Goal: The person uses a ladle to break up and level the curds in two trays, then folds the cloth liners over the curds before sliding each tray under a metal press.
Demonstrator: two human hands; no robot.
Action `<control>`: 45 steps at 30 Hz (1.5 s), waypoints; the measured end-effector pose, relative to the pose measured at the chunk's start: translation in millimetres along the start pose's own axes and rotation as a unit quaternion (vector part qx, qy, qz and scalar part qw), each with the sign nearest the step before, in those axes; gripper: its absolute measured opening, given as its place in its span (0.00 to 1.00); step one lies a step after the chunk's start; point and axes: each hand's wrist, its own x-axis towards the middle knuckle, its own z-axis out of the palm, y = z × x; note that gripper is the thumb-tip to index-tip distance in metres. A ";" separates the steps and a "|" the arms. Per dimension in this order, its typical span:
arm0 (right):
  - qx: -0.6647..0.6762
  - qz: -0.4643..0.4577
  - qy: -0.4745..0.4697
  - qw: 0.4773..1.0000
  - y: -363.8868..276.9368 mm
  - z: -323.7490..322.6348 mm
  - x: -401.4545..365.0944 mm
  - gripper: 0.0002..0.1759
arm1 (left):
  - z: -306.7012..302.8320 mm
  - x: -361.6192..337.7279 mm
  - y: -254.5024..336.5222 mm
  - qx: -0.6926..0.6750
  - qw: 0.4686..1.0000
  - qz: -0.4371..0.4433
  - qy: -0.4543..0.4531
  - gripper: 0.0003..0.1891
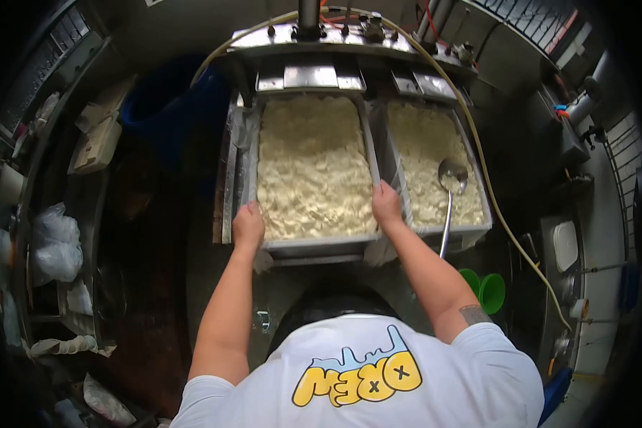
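A deep rectangular tray (pixel 314 243), lined with whitish cloth, stands in front of me, full of pale, lumpy curd (pixel 314 167). My left hand (pixel 248 227) is closed on its left rim near the front corner. On the opposite rim, my right hand (pixel 387 205) grips the lined edge, fingers partly hidden behind it. Just to the right sits a second lined tray (pixel 453 230) with similar curd (pixel 424 153). A metal ladle (pixel 447 214) rests there, its bowl on the curd and its handle reaching over the front edge toward my right forearm.
Behind the trays runs a metal press frame (pixel 349 39) with upright cylinders. A yellowish hose (pixel 481 146) arches over and down the right side. A blue barrel (pixel 167 103) stands at left, beside shelves with plastic bags (pixel 57 244). Green buckets (pixel 491 292) are below my right arm.
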 end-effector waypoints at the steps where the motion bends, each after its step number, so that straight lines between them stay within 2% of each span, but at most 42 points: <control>1: 0.011 -0.003 -0.012 1.000 7.7 -0.7 -1.5 0.19 | -9.0 -9.1 6.2 0.001 1.000 -0.003 -0.009 0.30; 4: 0.021 -0.028 0.034 0.999 13.0 -0.2 -18.8 0.19 | -9.6 -21.5 -2.4 0.002 1.000 -0.018 -0.006 0.29; 8: -0.008 0.025 -0.016 1.000 5.9 2.1 7.7 0.19 | 8.7 13.4 -10.6 0.020 0.999 0.029 0.004 0.31; 10: -0.002 0.014 -0.023 1.000 13.4 -2.9 -9.0 0.19 | -3.3 -0.7 3.0 -0.003 1.000 0.020 0.004 0.31; 12: 0.042 0.002 -0.009 0.999 15.6 -1.2 -6.5 0.18 | -6.8 -4.8 -5.3 0.002 1.000 0.020 -0.008 0.31; 15: 0.004 -0.002 0.015 1.000 8.0 7.4 10.3 0.18 | 5.5 0.7 -9.4 0.040 0.999 0.021 0.009 0.32; 17: -0.019 0.008 0.012 1.000 10.9 6.5 16.2 0.18 | 6.0 14.9 -8.2 0.027 0.999 0.029 0.001 0.33; 19: 0.044 0.003 -0.024 0.999 10.3 -2.0 8.6 0.18 | 1.2 11.5 -8.4 0.007 0.999 0.032 -0.016 0.34; 21: 0.029 0.009 -0.015 0.999 19.1 -1.7 -12.8 0.18 | -13.2 -12.4 1.3 0.015 0.999 0.022 -0.039 0.34; 23: -0.023 0.012 0.006 1.000 9.5 2.5 -1.2 0.18 | -5.7 4.3 -2.2 0.026 0.999 0.029 -0.029 0.33; 26: -0.042 -0.003 0.012 0.999 9.8 6.5 12.8 0.19 | 6.3 19.2 -7.1 0.047 0.998 0.008 -0.037 0.33; 27: -0.013 -0.042 0.018 0.999 15.4 5.5 10.7 0.19 | 0.8 11.2 0.5 0.036 0.999 0.003 -0.031 0.33; 30: 0.010 0.009 0.000 1.000 5.8 -1.4 -6.8 0.19 | -11.3 0.1 -1.8 0.024 0.999 0.017 -0.029 0.34; 32: -0.022 0.002 0.010 1.000 7.5 8.0 8.6 0.19 | 2.2 12.0 -14.3 0.064 0.997 0.027 -0.035 0.34; 35: -0.018 -0.038 0.014 0.999 18.6 8.9 16.2 0.19 | -3.8 15.2 4.1 0.040 0.999 0.025 -0.018 0.34; 38: 0.015 -0.006 0.002 1.000 7.3 -3.3 -4.7 0.19 | -5.4 0.2 -0.5 0.022 0.999 0.022 -0.009 0.34; 39: -0.025 -0.004 0.009 1.000 9.5 -0.3 -3.8 0.19 | -6.3 -1.0 1.0 0.039 0.999 0.014 -0.019 0.34; 42: -0.050 -0.042 0.014 0.998 20.2 13.6 19.7 0.19 | 4.5 14.0 -9.4 0.069 0.997 0.014 -0.014 0.34; 43: -0.033 -0.008 0.016 0.999 16.2 11.9 18.3 0.19 | 2.3 19.7 -4.9 0.055 0.998 0.029 -0.010 0.34; 45: -0.023 -0.008 0.012 1.000 21.5 7.3 -3.6 0.19 | -5.7 3.8 3.0 0.027 0.999 0.015 -0.023 0.35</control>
